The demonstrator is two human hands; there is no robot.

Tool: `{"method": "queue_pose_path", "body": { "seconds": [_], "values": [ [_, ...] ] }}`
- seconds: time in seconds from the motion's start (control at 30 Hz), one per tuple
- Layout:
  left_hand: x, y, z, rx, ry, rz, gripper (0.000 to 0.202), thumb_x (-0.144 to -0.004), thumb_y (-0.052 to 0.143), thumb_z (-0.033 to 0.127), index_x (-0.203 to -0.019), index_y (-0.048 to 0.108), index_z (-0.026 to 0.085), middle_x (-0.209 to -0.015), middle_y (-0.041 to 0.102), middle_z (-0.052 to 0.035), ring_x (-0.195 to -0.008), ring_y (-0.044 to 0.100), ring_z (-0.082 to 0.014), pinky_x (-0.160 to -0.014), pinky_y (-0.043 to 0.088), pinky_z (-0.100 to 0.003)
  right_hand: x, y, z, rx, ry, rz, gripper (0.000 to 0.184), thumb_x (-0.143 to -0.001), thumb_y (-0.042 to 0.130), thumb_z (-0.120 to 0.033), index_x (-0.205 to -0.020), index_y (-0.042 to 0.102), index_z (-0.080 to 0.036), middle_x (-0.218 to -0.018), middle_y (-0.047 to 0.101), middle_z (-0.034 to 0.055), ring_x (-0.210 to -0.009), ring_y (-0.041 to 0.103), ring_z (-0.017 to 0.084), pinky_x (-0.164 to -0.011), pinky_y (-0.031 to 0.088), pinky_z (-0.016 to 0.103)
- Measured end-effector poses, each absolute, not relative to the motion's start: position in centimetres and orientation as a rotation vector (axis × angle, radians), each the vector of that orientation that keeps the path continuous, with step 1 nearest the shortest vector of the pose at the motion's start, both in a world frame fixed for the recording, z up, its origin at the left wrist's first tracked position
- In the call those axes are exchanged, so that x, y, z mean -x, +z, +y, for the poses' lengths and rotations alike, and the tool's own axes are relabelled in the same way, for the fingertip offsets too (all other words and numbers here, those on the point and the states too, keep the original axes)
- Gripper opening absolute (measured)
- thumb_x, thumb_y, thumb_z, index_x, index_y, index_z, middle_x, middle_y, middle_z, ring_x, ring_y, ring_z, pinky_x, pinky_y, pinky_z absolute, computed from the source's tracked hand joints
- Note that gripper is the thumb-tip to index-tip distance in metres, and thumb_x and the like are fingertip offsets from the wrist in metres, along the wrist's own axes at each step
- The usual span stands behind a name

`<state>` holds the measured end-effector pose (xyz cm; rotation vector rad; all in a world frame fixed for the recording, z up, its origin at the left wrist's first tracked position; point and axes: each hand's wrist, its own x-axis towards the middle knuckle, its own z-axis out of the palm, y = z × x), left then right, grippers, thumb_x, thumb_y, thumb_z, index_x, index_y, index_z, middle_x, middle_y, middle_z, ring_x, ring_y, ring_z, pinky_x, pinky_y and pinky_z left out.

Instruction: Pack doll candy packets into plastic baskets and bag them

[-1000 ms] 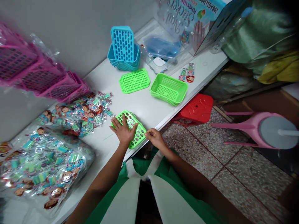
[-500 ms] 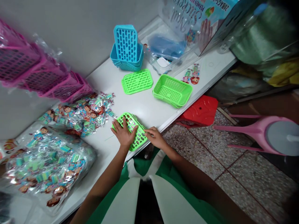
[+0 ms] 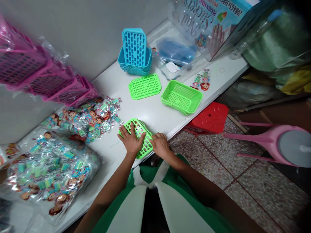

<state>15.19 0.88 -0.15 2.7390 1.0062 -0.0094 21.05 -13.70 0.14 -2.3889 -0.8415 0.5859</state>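
The near green lid (image 3: 147,146) is pressed by the spread left hand (image 3: 132,141) at the table's (image 3: 143,108) front edge. The right hand (image 3: 159,145) has been curled closer against its side, pinch unclear; 2 places seem held.

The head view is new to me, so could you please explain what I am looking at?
No machine here: this comes from a camera worn on a person's head, looking forward and down at two bare hands. The left hand lies spread on a slotted green lid near the edge of a white table, contents showing through the holes. The right hand touches the lid's right side; whether it pinches is unclear. Farther back are an open green basket, flat green slotted plastic and blue baskets. To the left are pink baskets, small packets and a bulging clear bag.
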Motion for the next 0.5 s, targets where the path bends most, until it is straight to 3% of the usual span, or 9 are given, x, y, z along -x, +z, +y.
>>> {"method": "queue_pose_path", "body": {
  "seconds": [0.23,0.5],
  "values": [
    [-15.2,-0.3,1.0,-2.743,-0.017,1.016,0.086,-0.079,0.046,0.067,-0.147,0.024,0.019,-0.155,0.004,-0.0204,-0.142,-0.002,-0.0367,-0.109,0.004,-0.06,-20.1,-1.3,-13.7,2.087,0.618,-0.369,0.023,-0.084,0.059,-0.03,-0.106,0.059,-0.022,-0.086,0.066,0.003,-0.084,0.06,0.021,-0.078,0.045,0.033],
    [-15.2,-0.2,0.9,-2.736,-0.023,1.018,0.087,-0.078,0.046,0.068,-0.147,0.024,0.018,-0.155,0.004,-0.0208,-0.142,-0.001,-0.0367,-0.109,0.004,-0.06,-19.7,-1.6,-14.0,2.033,0.539,-0.339,0.02,-0.083,0.058,-0.031,-0.099,0.066,-0.021,-0.096,0.058,0.0065,-0.086,0.06,0.018,-0.079,0.048,0.031]
  ]
}}
